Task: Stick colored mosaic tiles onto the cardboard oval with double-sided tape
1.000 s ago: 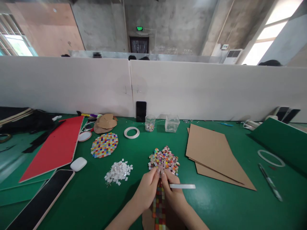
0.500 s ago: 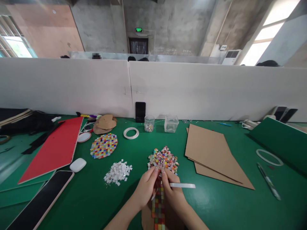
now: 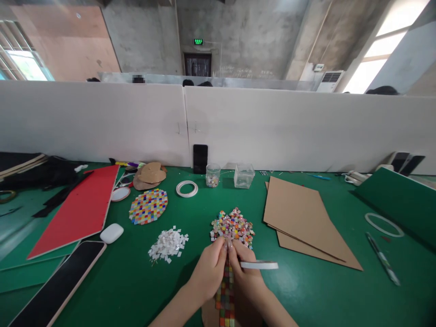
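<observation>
My left hand and my right hand meet at the fingertips, thumbs and forefingers pinched together. Whatever lies between the fingertips is too small to make out. A thin white-and-grey tool sticks out to the right from my right hand. Just beyond the fingers is a pile of mixed coloured tiles. Under my hands lies a brown cardboard piece bearing a strip of coloured square tiles. White tiles are heaped to the left.
Left stand a tiled oval, a white case, a dark phone-like slab and a red board. Behind are a white ring roll, a cup and a clear box. Cardboard sheets and a pen lie right.
My left hand has turned slightly and its fingertips have closed in against those of my right hand. The pale tip seen below my left fingers is now out of sight.
</observation>
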The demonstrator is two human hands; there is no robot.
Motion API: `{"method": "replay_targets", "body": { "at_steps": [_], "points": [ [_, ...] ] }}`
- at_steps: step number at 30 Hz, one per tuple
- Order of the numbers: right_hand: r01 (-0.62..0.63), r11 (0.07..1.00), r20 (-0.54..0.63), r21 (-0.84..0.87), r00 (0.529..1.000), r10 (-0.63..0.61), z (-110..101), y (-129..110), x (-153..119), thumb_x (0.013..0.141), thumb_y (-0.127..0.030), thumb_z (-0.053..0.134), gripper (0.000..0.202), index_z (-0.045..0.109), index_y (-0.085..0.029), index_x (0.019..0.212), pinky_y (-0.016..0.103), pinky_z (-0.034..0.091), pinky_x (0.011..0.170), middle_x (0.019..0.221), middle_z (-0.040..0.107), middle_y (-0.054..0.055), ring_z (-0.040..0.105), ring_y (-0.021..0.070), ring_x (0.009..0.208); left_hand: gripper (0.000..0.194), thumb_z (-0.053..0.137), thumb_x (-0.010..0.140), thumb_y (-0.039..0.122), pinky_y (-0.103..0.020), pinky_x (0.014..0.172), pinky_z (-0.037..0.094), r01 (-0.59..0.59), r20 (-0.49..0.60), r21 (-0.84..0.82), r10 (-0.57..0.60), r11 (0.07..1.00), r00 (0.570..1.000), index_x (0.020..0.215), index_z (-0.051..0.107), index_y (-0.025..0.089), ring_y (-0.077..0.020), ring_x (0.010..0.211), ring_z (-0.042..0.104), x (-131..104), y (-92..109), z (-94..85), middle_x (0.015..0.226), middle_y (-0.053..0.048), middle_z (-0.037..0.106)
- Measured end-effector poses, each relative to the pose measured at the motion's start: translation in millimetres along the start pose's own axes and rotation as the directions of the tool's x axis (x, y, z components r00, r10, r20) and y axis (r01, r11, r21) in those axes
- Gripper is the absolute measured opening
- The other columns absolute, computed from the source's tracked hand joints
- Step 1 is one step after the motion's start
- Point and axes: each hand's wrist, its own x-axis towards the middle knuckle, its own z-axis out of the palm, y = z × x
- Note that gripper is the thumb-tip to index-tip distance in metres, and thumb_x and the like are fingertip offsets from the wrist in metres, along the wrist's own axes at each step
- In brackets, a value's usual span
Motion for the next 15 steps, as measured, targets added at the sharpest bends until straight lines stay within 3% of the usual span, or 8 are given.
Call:
{"method": "replay_targets", "body": {
  "at_steps": [10, 15],
  "points": [
    [0.059, 0.998, 0.045, 0.029, 0.997, -0.061, -6.7, -3.5, 1.1, 0.091, -0.021, 0.036, 0.026, 0.054, -0.019, 0.073, 0.023, 0.043, 0.060, 0.066, 0.058, 0.002, 0.055, 0.0150, 0.063, 0.030, 0.030, 0.089, 0.033, -0.024, 0.054, 0.030, 0.039, 0.002, -0.059, -0.039, 0.998, 0.999, 0.066, 0.040, 0.019, -0.0124, 0.056, 0.041, 2.3, 0.2, -2.2, 0.062, 0.001, 0.047],
    [0.057, 0.997, 0.019, 0.058, 0.998, -0.058, -7.9, -4.2, 1.8, 0.091, -0.021, 0.038, 0.025, 0.057, -0.020, 0.075, 0.024, 0.045, 0.062, 0.067, 0.059, 0.002, 0.057, 0.0162, 0.067, 0.033, 0.036, 0.086, 0.045, -0.021, 0.043, 0.025, 0.172, 0.071, -0.301, -0.158, 0.938, 0.985, 0.065, 0.041, 0.019, -0.0087, 0.041, 0.034, 1.4, 0.6, -0.1, 0.048, 0.007, 0.037]
  ]
}}
